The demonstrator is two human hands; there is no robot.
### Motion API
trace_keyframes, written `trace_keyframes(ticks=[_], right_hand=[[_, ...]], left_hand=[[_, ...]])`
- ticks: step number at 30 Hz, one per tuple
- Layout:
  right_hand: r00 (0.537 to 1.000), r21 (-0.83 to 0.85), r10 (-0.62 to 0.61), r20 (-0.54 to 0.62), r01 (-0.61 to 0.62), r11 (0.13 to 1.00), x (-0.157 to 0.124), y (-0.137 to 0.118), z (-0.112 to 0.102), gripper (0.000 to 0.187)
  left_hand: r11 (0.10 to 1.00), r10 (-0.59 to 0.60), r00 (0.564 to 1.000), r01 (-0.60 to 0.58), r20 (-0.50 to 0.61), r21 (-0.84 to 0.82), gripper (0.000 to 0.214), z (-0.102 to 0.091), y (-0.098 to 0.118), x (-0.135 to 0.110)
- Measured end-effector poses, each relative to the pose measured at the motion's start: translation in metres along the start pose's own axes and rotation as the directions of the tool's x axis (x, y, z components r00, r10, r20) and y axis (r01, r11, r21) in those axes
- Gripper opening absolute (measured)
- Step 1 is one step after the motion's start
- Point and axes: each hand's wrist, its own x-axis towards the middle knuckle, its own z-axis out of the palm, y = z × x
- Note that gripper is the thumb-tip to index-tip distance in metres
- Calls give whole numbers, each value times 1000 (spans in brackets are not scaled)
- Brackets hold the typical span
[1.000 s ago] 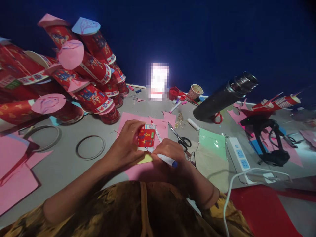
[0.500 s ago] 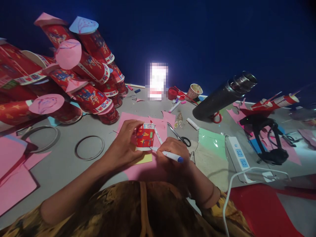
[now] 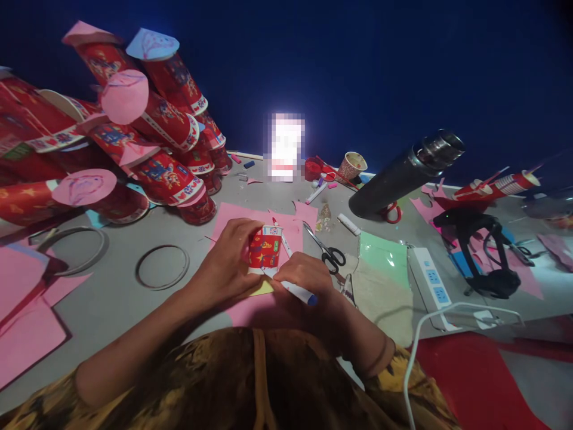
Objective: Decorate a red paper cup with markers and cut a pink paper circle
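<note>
My left hand (image 3: 235,257) grips a red patterned paper cup (image 3: 265,249) from its left side, thumb low and fingers near the upper rim. In my right hand (image 3: 304,275) is a white marker (image 3: 295,291) with a blue end, its tip at the white band along the cup's lower edge. Under the cup lie a piece of yellow paper (image 3: 259,290) and a larger pink sheet (image 3: 230,218). Behind my right hand another marker (image 3: 286,241) with a red tip rests on the pink paper. Black-handled scissors (image 3: 333,258) lie just right of it.
Stacked red cups (image 3: 161,173) with paper cones and discs rise at left. A grey ring (image 3: 162,267) lies nearer. To the right stand a dark flask (image 3: 398,179), a green-topped pouch (image 3: 384,260), a power strip (image 3: 432,283) and a black head strap (image 3: 483,257). A white cable (image 3: 416,346) loops nearby.
The marker and my right hand have shifted left along the cup's lower edge. The scissors' handles are more exposed. My left hand keeps its hold, with the cup slightly turned.
</note>
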Motion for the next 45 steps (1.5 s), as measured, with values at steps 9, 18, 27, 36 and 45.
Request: trace_keyframes(ticks=[9,18,27,36,45], right_hand=[[999,-37,21,46,-19,999,-1,-3,-9,10],[996,-7,59,-74,-59,998,2,-3,-13,12],[986,-19,71,-152,-74,997,4,-2,-12,17],[992,-34,51,-111,-55,998,-1,0,-8,15],[990,-14,92,-107,-94,995,2,-1,-12,13]], left_hand=[[998,-26,1000,26,8,-60,82,0,1,0],[995,-52,999,53,13,-89,73,-7,4,2],[992,-72,997,72,11,-102,74,-6,0,2],[992,-88,996,90,20,-93,73,-7,3,1],[986,-127,992,128,11,-109,74,-8,4,2]])
